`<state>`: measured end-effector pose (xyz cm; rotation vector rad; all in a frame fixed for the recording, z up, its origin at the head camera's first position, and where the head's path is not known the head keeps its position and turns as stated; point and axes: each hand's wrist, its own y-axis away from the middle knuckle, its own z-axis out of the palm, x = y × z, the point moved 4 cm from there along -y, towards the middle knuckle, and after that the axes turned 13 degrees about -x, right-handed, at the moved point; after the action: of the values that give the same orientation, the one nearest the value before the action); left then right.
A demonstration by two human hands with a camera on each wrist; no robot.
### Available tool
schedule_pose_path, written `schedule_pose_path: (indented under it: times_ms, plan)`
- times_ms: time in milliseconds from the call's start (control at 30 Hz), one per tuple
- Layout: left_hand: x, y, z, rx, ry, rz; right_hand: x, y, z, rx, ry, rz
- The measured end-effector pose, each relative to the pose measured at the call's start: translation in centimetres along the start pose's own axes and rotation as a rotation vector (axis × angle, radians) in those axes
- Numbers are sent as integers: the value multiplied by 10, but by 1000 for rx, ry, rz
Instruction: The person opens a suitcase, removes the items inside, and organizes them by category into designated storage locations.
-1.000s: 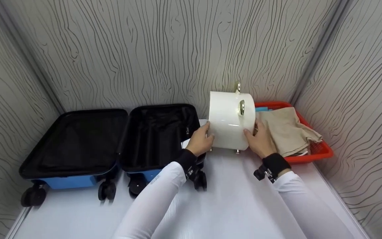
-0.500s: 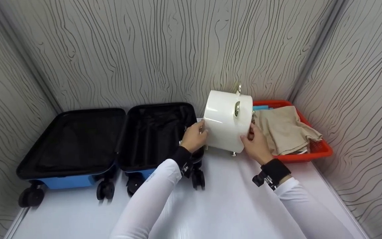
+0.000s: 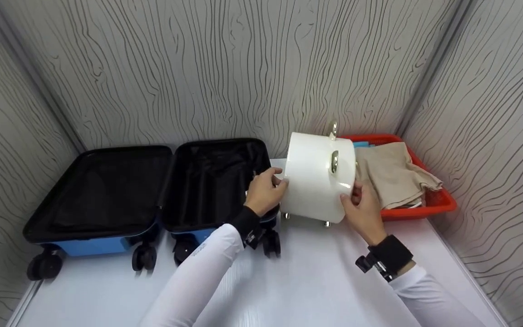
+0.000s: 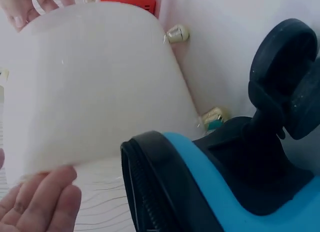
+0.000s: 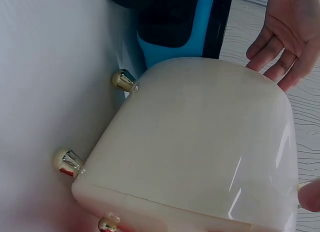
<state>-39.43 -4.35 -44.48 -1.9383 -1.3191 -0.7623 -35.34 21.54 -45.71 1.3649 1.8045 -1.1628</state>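
A glossy white box [image 3: 313, 181] with rounded corners, small gold feet and gold handle-like fittings stands slightly tilted between my hands. My right hand [image 3: 365, 211] grips its right edge, thumb on the near face and fingers round the side. At the opposite side, my left hand [image 3: 263, 190] touches the edge with loosely bent fingers; in the right wrist view the left fingers [image 5: 287, 61] reach the box's far rim. The left wrist view shows the box's pale side [image 4: 100, 86] and two feet near the white surface. What the box contains is hidden.
An open blue suitcase [image 3: 93, 245] with black lining lies to the left, its wheels toward me. A red basket [image 3: 441, 204] holding a folded beige cloth [image 3: 386, 172] and something light blue sits at the right. Wood-grain panels [image 3: 225, 68] enclose the white surface [image 3: 298, 272].
The box shifted left and tilted, then came back right and nearer to me. My right hand moved with it. My left hand's fingers have loosened at its left edge.
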Motion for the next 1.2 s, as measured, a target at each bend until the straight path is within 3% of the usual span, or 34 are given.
schedule_pose_path:
  times_ms: [133, 400, 500, 600, 667, 733, 867, 1000, 1100, 1200]
  plan:
    - [7, 10, 2, -28, -44, 52, -1, 17, -7, 52, 36, 33]
    - [19, 40, 6, -15, -56, 178, -2, 38, -29, 192, 246, 49]
    - [25, 52, 6, 30, -74, 208, -4, 35, -44, 212, 268, 48]
    - [39, 62, 5, 128, -166, 253, -10, 18, -63, 192, 265, 33]
    - [54, 67, 5, 180, -257, 289, -18, -2, -75, 133, 265, 16]
    - [72, 69, 9, 179, -389, 319, -27, -24, -83, 36, 291, -9]
    - [101, 67, 23, 6, -662, 302, -37, -65, -83, -287, 338, -5]
    - [108, 64, 40, -174, -825, 246, -37, -88, -68, -577, 329, -18]
    - [106, 68, 48, -199, -900, 251, -35, -91, -60, -652, 351, -61]
    - [106, 75, 52, -133, -983, 300, -36, -86, -59, -634, 401, -93]
